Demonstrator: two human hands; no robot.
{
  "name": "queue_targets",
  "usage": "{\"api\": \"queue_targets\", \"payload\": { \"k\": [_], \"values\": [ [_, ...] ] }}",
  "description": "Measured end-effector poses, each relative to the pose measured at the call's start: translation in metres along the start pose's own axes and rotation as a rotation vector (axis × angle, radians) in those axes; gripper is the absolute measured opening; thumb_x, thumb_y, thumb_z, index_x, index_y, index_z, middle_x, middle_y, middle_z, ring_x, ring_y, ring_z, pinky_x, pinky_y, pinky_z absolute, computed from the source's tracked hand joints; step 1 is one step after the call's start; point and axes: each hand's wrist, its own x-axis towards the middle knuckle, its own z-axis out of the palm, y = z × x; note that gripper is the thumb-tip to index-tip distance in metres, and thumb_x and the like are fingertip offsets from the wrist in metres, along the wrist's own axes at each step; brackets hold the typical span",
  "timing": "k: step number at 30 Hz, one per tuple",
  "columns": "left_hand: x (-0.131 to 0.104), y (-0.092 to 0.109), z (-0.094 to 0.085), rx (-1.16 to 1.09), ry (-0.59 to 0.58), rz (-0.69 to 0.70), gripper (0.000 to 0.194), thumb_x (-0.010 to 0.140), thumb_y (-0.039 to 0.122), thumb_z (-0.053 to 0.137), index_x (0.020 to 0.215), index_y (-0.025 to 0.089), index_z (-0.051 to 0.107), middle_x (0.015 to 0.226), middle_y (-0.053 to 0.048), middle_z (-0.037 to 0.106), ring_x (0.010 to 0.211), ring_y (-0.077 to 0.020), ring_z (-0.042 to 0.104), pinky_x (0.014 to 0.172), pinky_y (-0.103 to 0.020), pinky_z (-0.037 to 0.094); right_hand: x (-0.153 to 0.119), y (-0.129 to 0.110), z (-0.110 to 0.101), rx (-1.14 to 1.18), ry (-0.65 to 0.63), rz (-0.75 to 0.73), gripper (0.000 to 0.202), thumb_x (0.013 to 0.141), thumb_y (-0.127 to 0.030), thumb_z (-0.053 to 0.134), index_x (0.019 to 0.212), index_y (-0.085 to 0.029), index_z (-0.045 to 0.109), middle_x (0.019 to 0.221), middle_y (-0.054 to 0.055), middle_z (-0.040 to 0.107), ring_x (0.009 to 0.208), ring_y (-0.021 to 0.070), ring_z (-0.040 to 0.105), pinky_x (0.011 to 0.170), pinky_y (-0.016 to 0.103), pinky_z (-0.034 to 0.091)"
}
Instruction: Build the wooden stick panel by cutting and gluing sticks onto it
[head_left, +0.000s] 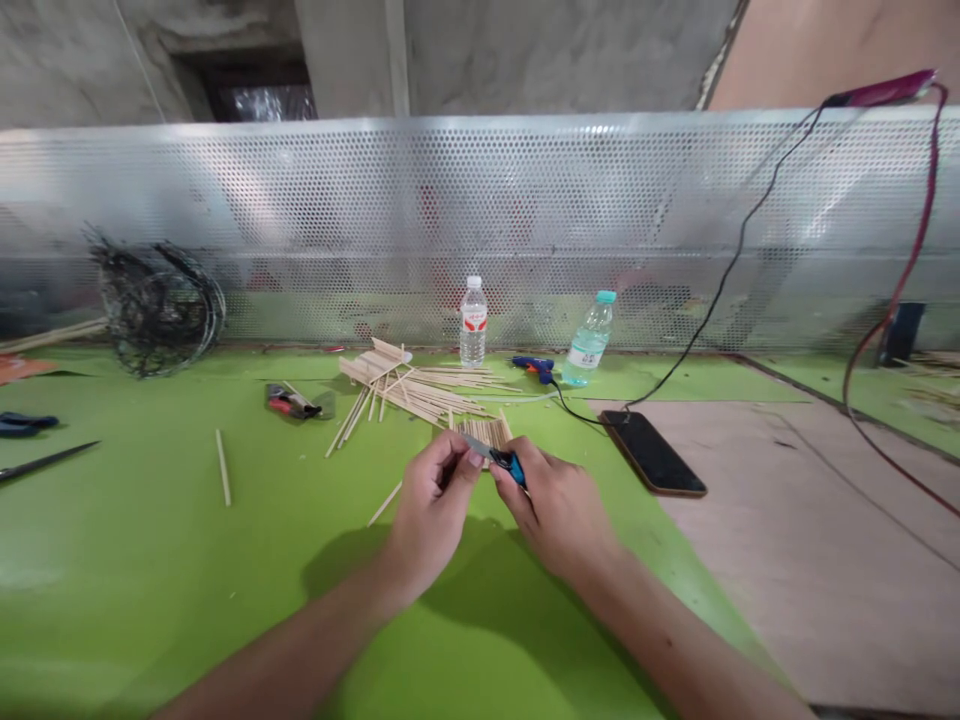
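Two hands are raised close together over the near middle of the green worktop (247, 610), seemingly to keep a small tool steady between them. The right hand (562, 505) is closed around the blue-and-black handle of a cutting tool with a flat grey metal blade (478, 447), pointing it left; this grip probably gives control. The left hand (427, 510) has its fingers curled and thumb at the blade, perhaps as a guide; I cannot tell whether it pinches the metal or something hidden. Just beyond lies a small panel of pale wooden sticks set side by side (487, 431), partly covered by the tool. Farther left, a loose pile of thin pale wooden sticks (442, 395) is fanned out, apparently within easy reach, with a blue glue gun (532, 366) to its right.
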Motion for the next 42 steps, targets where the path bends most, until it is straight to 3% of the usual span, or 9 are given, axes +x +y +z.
{"api": "queue_targets", "payload": {
  "k": [7, 17, 22, 42],
  "values": [
    [0.0009, 0.0022, -0.0002, 0.026, -0.004, -0.026, 0.029, 0.099, 0.046, 0.060, 0.087, 0.020, 0.063, 0.077, 0.000, 0.060, 0.071, -0.0142, 0.051, 0.065, -0.026, 0.039, 0.0011, -0.0018, -0.0002, -0.011, -0.058, 0.041, 0.031, 0.108, -0.045, 0.036, 0.099, -0.020, 0.052, 0.074, 0.005, 0.070, 0.056, 0.0220, 0.065, 0.051, 0.028, 0.024],
    [-0.0006, 0.0010, 0.0009, 0.017, -0.060, -0.083, 0.021, 0.099, 0.041, 0.059, 0.093, 0.021, 0.062, 0.080, 0.001, 0.058, 0.071, -0.0141, 0.050, 0.069, -0.027, 0.041, 0.0046, -0.0022, -0.0036, -0.004, -0.130, 0.072, 0.022, 0.107, -0.037, 0.041, 0.102, -0.019, 0.053, 0.078, 0.007, 0.072, 0.061, 0.0234, 0.067, 0.053, 0.029, 0.025],
    [-0.0033, 0.0008, -0.0002, -0.038, -0.114, -0.047, 0.021, 0.099, 0.042, 0.059, 0.092, 0.022, 0.057, 0.079, 0.002, 0.052, 0.070, -0.0129, 0.046, 0.068, -0.026, 0.039, 0.0021, -0.0019, -0.0046, 0.009, -0.132, 0.063, 0.024, 0.106, -0.039, 0.040, 0.102, -0.020, 0.054, 0.079, 0.007, 0.072, 0.061, 0.0231, 0.066, 0.054, 0.029, 0.026],
    [-0.0034, -0.0025, -0.0055, 0.174, -0.124, -0.005, 0.034, 0.099, 0.052, 0.058, 0.093, 0.018, 0.063, 0.073, 0.001, 0.055, 0.065, -0.0124, 0.046, 0.058, -0.028, 0.032, 0.0001, -0.0041, -0.0027, 0.001, -0.100, 0.034, 0.020, 0.104, -0.037, 0.045, 0.100, -0.019, 0.053, 0.079, 0.007, 0.073, 0.059, 0.0228, 0.067, 0.054, 0.029, 0.025]
  ]
}}
